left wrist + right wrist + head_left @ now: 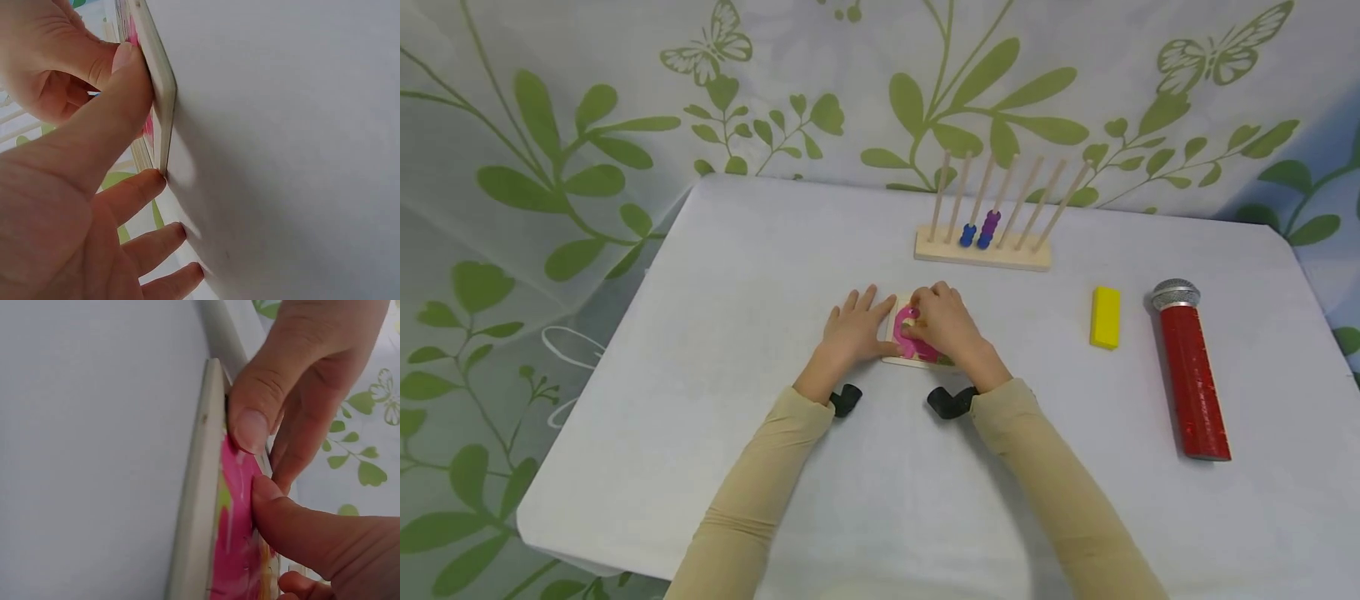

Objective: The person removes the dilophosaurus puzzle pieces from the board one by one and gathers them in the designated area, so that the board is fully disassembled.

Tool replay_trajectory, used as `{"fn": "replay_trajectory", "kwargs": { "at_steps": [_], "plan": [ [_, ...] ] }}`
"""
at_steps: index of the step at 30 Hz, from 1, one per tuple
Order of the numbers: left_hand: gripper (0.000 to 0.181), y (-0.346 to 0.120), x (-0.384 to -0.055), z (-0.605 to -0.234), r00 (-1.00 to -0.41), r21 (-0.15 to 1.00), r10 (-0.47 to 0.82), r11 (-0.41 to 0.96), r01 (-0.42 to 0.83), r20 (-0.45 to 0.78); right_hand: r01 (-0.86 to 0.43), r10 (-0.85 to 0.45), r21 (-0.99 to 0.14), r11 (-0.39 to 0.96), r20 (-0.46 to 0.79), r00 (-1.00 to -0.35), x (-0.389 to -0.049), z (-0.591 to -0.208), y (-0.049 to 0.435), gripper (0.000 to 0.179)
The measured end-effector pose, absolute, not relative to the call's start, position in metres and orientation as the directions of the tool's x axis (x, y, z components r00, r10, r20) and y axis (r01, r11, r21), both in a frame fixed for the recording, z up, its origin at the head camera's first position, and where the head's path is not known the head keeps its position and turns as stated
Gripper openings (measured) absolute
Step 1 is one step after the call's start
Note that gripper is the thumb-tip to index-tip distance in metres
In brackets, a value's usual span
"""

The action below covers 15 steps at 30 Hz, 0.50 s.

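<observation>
A small wooden puzzle board (912,362) with a pink dinosaur picture lies on the white table between the two hands. My left hand (852,327) has its fingers spread beside the board's left edge. In the left wrist view, the left thumb (128,87) lies on the board's face and a fingertip touches its corner. The right hand (951,321) bends over the board's right half and covers part of the picture. Its thumb (281,506) presses on the pink face in the right wrist view; I cannot tell whether it pinches a piece.
Behind the board stands a wooden peg counter (982,256) with blue and purple beads on two of its pegs. To the right lie a yellow block (1105,317) and a red toy microphone (1195,379). A leaf-patterned curtain (775,108) hangs behind the table.
</observation>
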<state>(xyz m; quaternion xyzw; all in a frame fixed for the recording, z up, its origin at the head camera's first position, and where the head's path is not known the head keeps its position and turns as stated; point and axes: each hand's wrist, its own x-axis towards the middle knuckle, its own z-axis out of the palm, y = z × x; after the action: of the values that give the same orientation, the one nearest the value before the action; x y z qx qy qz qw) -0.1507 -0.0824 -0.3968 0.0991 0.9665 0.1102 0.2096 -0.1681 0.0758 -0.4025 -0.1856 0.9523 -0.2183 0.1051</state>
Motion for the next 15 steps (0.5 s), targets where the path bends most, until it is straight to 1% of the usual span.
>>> {"fn": "replay_trajectory", "kwargs": {
  "at_steps": [6, 9, 12, 15],
  "plan": [
    [0.085, -0.0826, -0.1507, -0.3970, -0.891, 0.255, 0.234, 0.957, 0.140, -0.390, -0.274, -0.414, -0.515, 0.813, -0.178, -0.893, -0.1721, -0.4010, 0.0753, 0.042],
    [0.085, -0.0824, -0.1505, -0.3973, -0.891, 0.253, 0.233, 0.957, 0.140, -0.390, -0.276, -0.417, -0.522, 0.807, -0.174, -0.892, -0.1714, -0.4019, 0.0750, 0.043],
    [0.085, -0.0822, -0.1501, -0.3973, -0.892, 0.257, 0.235, 0.956, 0.141, -0.386, -0.285, -0.412, -0.509, 0.812, -0.153, -0.898, -0.1703, -0.4027, 0.0752, 0.047],
    [0.085, -0.0823, -0.1499, -0.3975, -0.891, 0.257, 0.239, 0.955, 0.146, -0.385, -0.304, -0.405, -0.469, 0.829, -0.129, -0.905, -0.1681, -0.4038, 0.0746, 0.048]
  ]
}}
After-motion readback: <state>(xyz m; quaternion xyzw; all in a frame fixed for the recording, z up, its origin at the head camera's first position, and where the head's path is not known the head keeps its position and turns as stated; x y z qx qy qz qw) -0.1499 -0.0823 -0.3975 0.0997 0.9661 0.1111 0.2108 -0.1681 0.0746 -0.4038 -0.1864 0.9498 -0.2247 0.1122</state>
